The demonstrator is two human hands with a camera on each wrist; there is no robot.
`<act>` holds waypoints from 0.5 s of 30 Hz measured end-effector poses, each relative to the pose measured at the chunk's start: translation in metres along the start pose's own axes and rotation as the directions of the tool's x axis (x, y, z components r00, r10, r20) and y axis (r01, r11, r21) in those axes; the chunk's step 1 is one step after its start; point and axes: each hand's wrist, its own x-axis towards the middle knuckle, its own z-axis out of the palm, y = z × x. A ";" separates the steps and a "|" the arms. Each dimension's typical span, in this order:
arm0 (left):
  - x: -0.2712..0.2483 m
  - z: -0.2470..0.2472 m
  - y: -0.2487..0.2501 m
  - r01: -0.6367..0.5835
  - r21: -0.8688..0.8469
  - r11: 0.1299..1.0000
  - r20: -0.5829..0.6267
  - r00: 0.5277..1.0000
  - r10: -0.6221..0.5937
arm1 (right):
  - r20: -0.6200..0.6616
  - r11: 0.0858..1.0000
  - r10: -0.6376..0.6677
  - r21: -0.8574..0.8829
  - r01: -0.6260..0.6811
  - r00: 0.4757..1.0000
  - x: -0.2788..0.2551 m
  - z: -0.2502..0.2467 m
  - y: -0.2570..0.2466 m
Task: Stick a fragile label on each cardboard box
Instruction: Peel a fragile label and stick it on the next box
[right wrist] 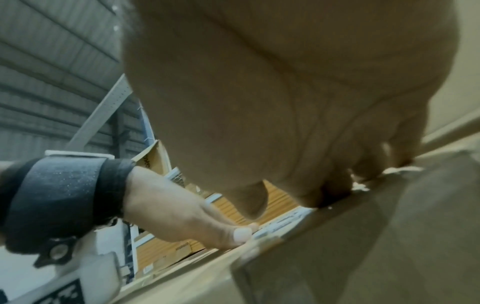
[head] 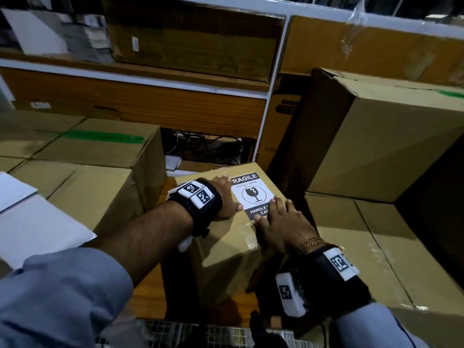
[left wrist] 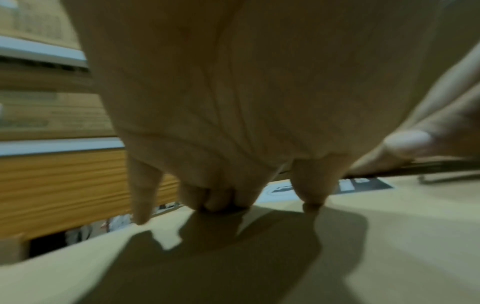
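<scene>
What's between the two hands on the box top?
The middle of the fragile label, with its broken-glass symbol, on the small cardboard box. The left hand presses its left edge, the right hand its near right corner. The head view shows it best.

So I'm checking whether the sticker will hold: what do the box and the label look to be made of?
The box looks like plain brown corrugated cardboard, matte, with glossy clear tape on its seam. The fragile label seems to be printed white paper with black bands, lying flat; both hands press its edges.
</scene>
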 end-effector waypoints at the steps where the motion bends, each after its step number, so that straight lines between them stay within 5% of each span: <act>1: -0.001 0.000 -0.001 0.014 0.015 1.000 -0.002 1.000 -0.014 | -0.014 1.000 0.026 0.008 -0.026 1.000 -0.001 0.000 -0.001; 5: -0.007 -0.010 0.005 0.048 0.090 0.995 -0.005 0.999 -0.048 | -0.102 0.998 0.051 -0.030 -0.055 0.993 -0.004 0.006 -0.010; 9: -0.007 -0.014 0.006 -0.161 0.109 0.981 0.004 0.987 0.162 | -0.090 0.992 -0.086 -0.095 0.078 0.992 -0.013 0.010 -0.012; 15: -0.006 -0.015 -0.001 -0.143 0.168 0.975 0.050 0.989 0.137 | -0.024 0.997 0.046 -0.062 -0.047 0.999 -0.017 0.005 -0.005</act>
